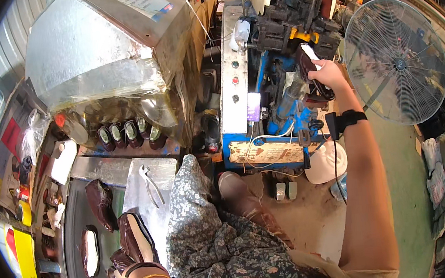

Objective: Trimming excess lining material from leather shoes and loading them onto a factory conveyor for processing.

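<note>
My right grip [328, 73] grasps a dark-brown leather shoe with a white underside [307, 68], held up at the front right of the blue-and-black metal machine [286, 99]; cannot tell if shoe and machine touch. My left grip [135, 277] is low, well left of the machine, beside more dark-brown leather shoes [134, 238] on a dark grey bench [76, 213]; its clasp is hidden, cannot tell. Silver metal pincers [152, 186], left of the machine; round wire-caged fan [396, 61], right of it.
</note>
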A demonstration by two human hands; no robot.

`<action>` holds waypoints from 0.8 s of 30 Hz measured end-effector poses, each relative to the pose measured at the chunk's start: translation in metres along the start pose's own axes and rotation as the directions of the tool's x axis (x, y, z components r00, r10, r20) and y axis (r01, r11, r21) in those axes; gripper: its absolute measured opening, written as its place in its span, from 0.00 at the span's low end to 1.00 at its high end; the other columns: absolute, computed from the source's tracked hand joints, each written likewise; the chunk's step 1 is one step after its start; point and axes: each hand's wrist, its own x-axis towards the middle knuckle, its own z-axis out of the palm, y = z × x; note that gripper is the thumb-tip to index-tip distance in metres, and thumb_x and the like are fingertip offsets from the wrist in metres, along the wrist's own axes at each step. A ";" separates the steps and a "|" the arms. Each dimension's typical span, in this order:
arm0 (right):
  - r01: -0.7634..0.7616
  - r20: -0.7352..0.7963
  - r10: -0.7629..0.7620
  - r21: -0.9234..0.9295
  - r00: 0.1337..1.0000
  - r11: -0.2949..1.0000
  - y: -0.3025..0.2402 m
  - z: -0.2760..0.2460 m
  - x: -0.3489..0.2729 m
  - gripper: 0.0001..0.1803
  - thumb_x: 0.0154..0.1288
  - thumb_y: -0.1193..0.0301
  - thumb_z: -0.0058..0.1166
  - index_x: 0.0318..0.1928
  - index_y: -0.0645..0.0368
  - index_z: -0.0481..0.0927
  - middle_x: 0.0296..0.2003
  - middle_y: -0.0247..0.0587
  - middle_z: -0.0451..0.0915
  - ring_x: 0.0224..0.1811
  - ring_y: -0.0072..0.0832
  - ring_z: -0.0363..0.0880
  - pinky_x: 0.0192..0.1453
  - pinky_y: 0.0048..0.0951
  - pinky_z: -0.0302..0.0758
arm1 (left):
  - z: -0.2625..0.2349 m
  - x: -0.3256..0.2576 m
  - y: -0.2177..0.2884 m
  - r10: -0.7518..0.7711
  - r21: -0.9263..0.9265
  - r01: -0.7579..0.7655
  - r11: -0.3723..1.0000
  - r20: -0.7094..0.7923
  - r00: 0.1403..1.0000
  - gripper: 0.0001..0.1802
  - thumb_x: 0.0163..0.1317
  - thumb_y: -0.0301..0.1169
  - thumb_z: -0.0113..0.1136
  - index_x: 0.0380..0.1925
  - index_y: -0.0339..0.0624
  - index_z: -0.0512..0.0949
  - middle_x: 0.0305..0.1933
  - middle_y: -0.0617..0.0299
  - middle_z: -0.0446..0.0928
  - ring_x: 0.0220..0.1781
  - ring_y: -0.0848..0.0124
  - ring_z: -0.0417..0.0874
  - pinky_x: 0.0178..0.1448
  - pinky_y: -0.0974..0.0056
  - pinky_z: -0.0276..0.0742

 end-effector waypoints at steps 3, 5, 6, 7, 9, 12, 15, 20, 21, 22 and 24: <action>-0.055 -0.246 -0.005 -0.238 0.969 0.970 0.022 0.039 -0.027 0.39 0.51 0.51 0.61 0.66 0.41 0.71 0.64 0.58 0.66 0.60 0.53 0.71 0.64 0.45 0.69 | -0.018 0.024 0.002 0.002 -0.098 0.021 0.995 0.227 0.974 0.27 0.65 0.33 0.59 0.59 0.26 0.70 0.62 0.33 0.68 0.61 0.39 0.73 0.63 0.40 0.69; 0.008 -0.381 -0.110 -0.259 0.918 0.966 0.019 0.060 -0.037 0.39 0.54 0.50 0.59 0.68 0.38 0.67 0.65 0.62 0.63 0.60 0.58 0.69 0.64 0.48 0.67 | -0.020 0.036 0.011 0.023 -0.120 0.021 0.992 0.355 0.935 0.26 0.66 0.34 0.58 0.58 0.26 0.70 0.63 0.33 0.67 0.60 0.38 0.73 0.63 0.40 0.70; 0.029 -0.387 -0.127 -0.250 0.913 0.968 0.014 0.065 -0.036 0.39 0.54 0.50 0.59 0.68 0.38 0.67 0.65 0.62 0.63 0.60 0.58 0.69 0.64 0.48 0.67 | -0.016 0.033 0.017 0.036 -0.119 0.014 0.993 0.410 0.911 0.26 0.66 0.34 0.58 0.58 0.26 0.71 0.63 0.33 0.67 0.60 0.37 0.73 0.62 0.39 0.70; 0.023 -0.379 -0.112 -0.233 0.919 0.972 0.017 0.066 -0.036 0.38 0.55 0.51 0.58 0.68 0.37 0.66 0.66 0.62 0.62 0.59 0.58 0.70 0.64 0.48 0.67 | -0.017 0.034 0.017 0.052 -0.136 0.014 0.991 0.473 0.880 0.26 0.66 0.35 0.57 0.58 0.26 0.71 0.63 0.33 0.67 0.60 0.36 0.72 0.62 0.39 0.70; 0.032 -0.372 -0.112 -0.215 0.921 0.976 0.022 0.062 -0.035 0.37 0.56 0.51 0.57 0.68 0.37 0.66 0.67 0.62 0.61 0.59 0.59 0.70 0.64 0.49 0.67 | -0.020 0.031 0.019 0.083 -0.160 0.013 0.987 0.582 0.809 0.25 0.67 0.36 0.56 0.57 0.25 0.71 0.63 0.32 0.66 0.60 0.35 0.72 0.61 0.38 0.70; -0.001 -0.324 -0.102 -0.304 0.941 0.953 0.009 0.073 -0.034 0.38 0.55 0.52 0.54 0.69 0.38 0.67 0.64 0.67 0.63 0.60 0.57 0.71 0.63 0.46 0.69 | -0.026 0.004 0.024 0.110 -0.178 0.013 0.984 0.662 0.741 0.25 0.69 0.37 0.55 0.56 0.25 0.72 0.63 0.32 0.66 0.59 0.33 0.71 0.60 0.37 0.71; 0.014 -0.235 -0.037 -0.101 0.971 0.995 -0.010 0.062 -0.043 0.37 0.55 0.54 0.56 0.69 0.38 0.66 0.57 0.54 0.74 0.58 0.48 0.75 0.62 0.45 0.71 | 0.002 -0.066 0.026 0.123 -0.135 -0.049 0.990 0.620 0.775 0.25 0.70 0.38 0.53 0.56 0.25 0.72 0.63 0.32 0.65 0.59 0.32 0.71 0.58 0.36 0.72; 0.073 -0.229 -0.112 -0.170 0.967 0.983 0.078 0.057 0.018 0.36 0.61 0.54 0.55 0.71 0.38 0.63 0.61 0.57 0.67 0.60 0.54 0.70 0.64 0.47 0.66 | -0.091 -0.127 0.029 -0.260 0.541 0.453 0.709 -0.396 0.881 0.26 0.65 0.38 0.62 0.59 0.35 0.75 0.60 0.53 0.76 0.63 0.63 0.76 0.68 0.58 0.68; 0.060 -0.268 -0.128 -0.247 0.955 0.967 0.089 0.066 0.043 0.37 0.62 0.53 0.52 0.71 0.37 0.60 0.62 0.58 0.66 0.61 0.56 0.69 0.65 0.49 0.65 | -0.118 -0.154 0.017 -0.202 0.371 0.525 0.766 -0.636 0.745 0.26 0.65 0.35 0.62 0.61 0.37 0.72 0.61 0.55 0.76 0.63 0.67 0.75 0.68 0.62 0.68; 0.064 -0.233 -0.138 -0.297 0.963 0.953 0.086 0.073 0.063 0.37 0.62 0.51 0.50 0.72 0.35 0.59 0.63 0.59 0.65 0.62 0.58 0.67 0.65 0.50 0.65 | -0.149 -0.183 0.001 -0.163 0.185 0.529 0.828 -0.823 0.544 0.26 0.65 0.32 0.61 0.63 0.38 0.70 0.62 0.57 0.75 0.63 0.70 0.74 0.68 0.66 0.67; 0.133 -0.195 -0.212 -0.354 0.957 0.926 0.103 0.077 0.100 0.37 0.63 0.51 0.50 0.72 0.35 0.59 0.65 0.60 0.63 0.65 0.58 0.64 0.67 0.49 0.63 | -0.203 -0.246 -0.009 0.202 0.157 0.863 0.480 -0.977 0.065 0.30 0.59 0.34 0.65 0.60 0.35 0.71 0.60 0.50 0.76 0.62 0.63 0.76 0.65 0.61 0.70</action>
